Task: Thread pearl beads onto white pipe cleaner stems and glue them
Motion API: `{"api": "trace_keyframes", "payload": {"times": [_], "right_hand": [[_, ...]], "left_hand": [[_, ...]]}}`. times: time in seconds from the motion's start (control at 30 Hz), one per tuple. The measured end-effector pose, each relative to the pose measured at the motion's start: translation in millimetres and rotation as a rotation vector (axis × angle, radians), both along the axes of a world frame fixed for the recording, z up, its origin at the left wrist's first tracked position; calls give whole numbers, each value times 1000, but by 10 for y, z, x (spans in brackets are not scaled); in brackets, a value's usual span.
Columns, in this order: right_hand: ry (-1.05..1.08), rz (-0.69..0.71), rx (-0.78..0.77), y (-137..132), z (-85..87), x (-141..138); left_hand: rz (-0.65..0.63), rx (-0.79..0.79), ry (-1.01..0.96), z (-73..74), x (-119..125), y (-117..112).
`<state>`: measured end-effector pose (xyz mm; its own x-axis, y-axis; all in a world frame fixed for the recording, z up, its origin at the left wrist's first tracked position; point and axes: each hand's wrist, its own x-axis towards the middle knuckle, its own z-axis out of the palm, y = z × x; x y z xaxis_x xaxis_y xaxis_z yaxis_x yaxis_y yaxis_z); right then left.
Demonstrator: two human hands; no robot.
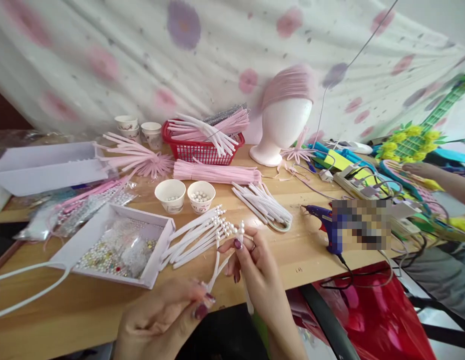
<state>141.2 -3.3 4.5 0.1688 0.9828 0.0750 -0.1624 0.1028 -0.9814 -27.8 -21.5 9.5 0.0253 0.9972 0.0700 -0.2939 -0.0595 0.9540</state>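
Near the table's front edge, my right hand pinches a white pipe cleaner tipped with pearl beads between thumb and fingers. My left hand is lower and to the left, its fingertips closed on the white pipe cleaner that runs down from the right hand. Just beyond the hands lies a row of white pipe cleaners, with pearl beads on their far ends. Two paper cups of pearls stand behind that row: a left cup and a right cup. More white pipe cleaners lie folded in a bundle.
A white box of beads and bags sits left. Pink pipe cleaners lie before a red basket. Behind stands a foam head. A blue glue gun and power strips are right, near another person's arm.
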Motion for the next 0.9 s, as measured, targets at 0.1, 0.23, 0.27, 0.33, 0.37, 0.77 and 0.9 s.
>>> {"api": "trace_keyframes", "payload": {"times": [0.1, 0.23, 0.27, 0.33, 0.37, 0.77, 0.9], "right_hand": [[107, 91, -31, -75, 126, -42], [263, 181, -117, -216, 243, -100], [285, 194, -133, -249, 260, -113], [298, 215, -151, -304, 291, -137], [297, 221, -158, -326, 307, -148], [297, 108, -200, -337, 247, -152], [352, 129, -256, -335, 242, -156]], "left_hand": [[-3, 21, -32, 18, -13, 133], [112, 123, -72, 78, 124, 174], [170, 139, -72, 97, 172, 171], [238, 150, -75, 132, 255, 170], [240, 146, -82, 147, 284, 173], [54, -13, -273, 122, 320, 180], [38, -36, -253, 62, 323, 184]]}}
